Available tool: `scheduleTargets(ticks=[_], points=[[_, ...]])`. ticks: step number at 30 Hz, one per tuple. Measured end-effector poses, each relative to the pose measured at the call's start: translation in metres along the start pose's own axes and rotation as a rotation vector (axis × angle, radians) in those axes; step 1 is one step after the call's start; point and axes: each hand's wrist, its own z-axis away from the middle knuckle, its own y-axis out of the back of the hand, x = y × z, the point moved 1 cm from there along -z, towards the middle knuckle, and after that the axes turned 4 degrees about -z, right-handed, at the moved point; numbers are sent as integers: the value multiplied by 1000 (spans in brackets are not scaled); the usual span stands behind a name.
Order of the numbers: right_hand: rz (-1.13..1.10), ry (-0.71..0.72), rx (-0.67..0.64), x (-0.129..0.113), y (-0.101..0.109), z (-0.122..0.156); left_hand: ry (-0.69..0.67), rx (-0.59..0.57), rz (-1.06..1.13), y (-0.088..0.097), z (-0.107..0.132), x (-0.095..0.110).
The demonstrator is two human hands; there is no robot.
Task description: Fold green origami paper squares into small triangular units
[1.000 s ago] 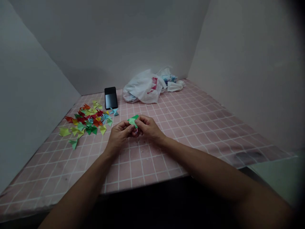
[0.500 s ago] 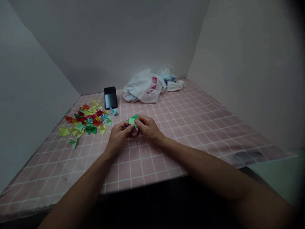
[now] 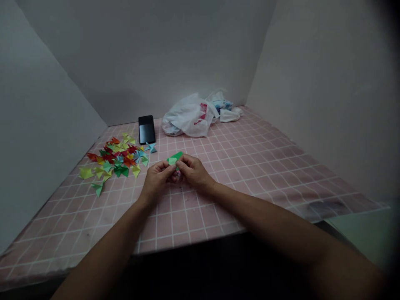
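Observation:
A small green folded paper (image 3: 178, 155), with a paler green face, is pinched between both hands just over the table's middle. My left hand (image 3: 159, 176) closes on its left side, thumb on top. On the right side my right hand (image 3: 194, 171) grips it, with thumb and forefinger pressed together. The fingers cover the paper's lower part. To the left of my hands lies a loose pile of small folded paper pieces (image 3: 121, 170) in red, orange, yellow, green and light blue.
A black phone (image 3: 146, 130) lies behind the paper pile. White plastic bags (image 3: 186, 114), one with red print, sit crumpled at the back. The pink checked tablecloth (image 3: 265, 166) covers the table. Pale walls (image 3: 175, 50) stand on the left, back and right.
Both hands still hold the green paper at nearly the same spot. The right fingers have shifted slightly on it. The whole view has moved a little.

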Motion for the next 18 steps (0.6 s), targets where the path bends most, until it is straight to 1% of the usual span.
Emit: scheduleTargets(ticks=[4, 6, 9, 11, 15, 18], points=[[-81, -89, -79, 0, -2, 1, -12, 42, 9, 2, -2, -2], [-91, -106, -82, 0, -2, 1, -17, 36, 17, 3, -3, -3], [-70, -92, -52, -1, -1, 0, -28, 18, 19, 4, -5, -4], [-41, -85, -41, -2, -1, 0, -53, 9, -28, 5, -6, -4], [93, -63, -122, -8, -2, 2, -145, 31, -152, 9, -7, -2], [100, -42, -151, -12, -2, 3, -203, 51, -115, 10, -8, -1]])
